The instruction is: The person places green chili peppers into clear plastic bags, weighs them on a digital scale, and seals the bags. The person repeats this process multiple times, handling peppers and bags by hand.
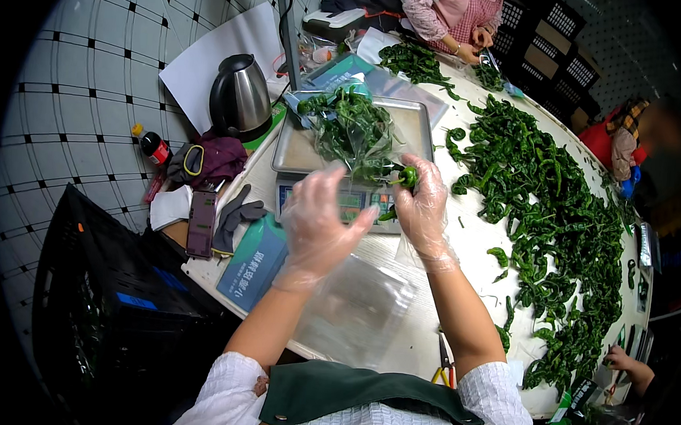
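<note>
Both my hands wear clear plastic gloves. My right hand (424, 208) grips a green pepper (408, 177) between thumb and fingers, at the near right edge of a weighing scale's metal tray (293, 152). On that tray lies a clear plastic bag (356, 129) filled with wrinkled green peppers. Blurred by motion, my left hand (322, 226) is spread over the front of the scale, holding nothing, and partly hides its lit display (350, 200). Between and below my forearms lie flat clear plastic bags (358, 311) and a blue-green printed packet (254, 263).
Loose green peppers (553, 223) cover the right side of the white table (469, 300). Yellow-and-red-handled snips (443, 362) lie near me. Leftward are a kettle (248, 98), a phone (201, 223), a grey glove (237, 217) and a black crate (123, 282). Co-workers (455, 13) stand around the table.
</note>
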The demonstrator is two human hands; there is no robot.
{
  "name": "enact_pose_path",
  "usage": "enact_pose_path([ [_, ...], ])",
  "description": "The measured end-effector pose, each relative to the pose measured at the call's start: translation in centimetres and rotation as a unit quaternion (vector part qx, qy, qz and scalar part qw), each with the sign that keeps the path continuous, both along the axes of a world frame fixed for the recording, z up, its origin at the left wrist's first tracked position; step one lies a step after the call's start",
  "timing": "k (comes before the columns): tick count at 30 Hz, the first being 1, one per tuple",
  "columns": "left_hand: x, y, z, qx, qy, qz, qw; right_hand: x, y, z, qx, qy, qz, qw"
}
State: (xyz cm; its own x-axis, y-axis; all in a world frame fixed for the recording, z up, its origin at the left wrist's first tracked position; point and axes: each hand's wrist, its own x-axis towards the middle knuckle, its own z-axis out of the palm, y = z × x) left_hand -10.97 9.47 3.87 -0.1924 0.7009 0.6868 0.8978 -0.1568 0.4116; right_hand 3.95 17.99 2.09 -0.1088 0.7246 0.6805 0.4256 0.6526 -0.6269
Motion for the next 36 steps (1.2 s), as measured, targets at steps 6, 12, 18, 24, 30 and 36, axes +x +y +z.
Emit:
enact_pose_path([
  [6,-1.4,2.5,-0.1,0.049,-0.013,-0.038,0.998,0.8,-0.5,-1.1,-0.033,-0.047,0.018,0.998],
  [12,-0.7,2.1,-1.5,0.041,-0.077,-0.067,0.994,-2.2,0.3,-0.1,0.034,-0.063,0.026,0.997],
  [18,-2.1,-0.7,-2.0,0.0,-0.124,-0.172,0.977,1.6,-1.4,-1.9,-0.029,-0.094,0.09,0.991],
  [24,-4.4,-5.6,-8.1,-0.097,-0.01,-0.059,0.993,15.8,-3.7,-7.2,-0.35,-0.05,-0.075,0.932],
  [30,-2.3,-4.2,-10.2,-0.015,0.09,-0.066,0.994,20.1,-3.2,-4.5,-0.171,-0.072,-0.278,0.942],
  [36,0.1,0.9,-9.2,0.056,0.198,-0.089,0.975,12.2,-9.5,-5.8,-0.354,-0.12,0.033,0.927],
])
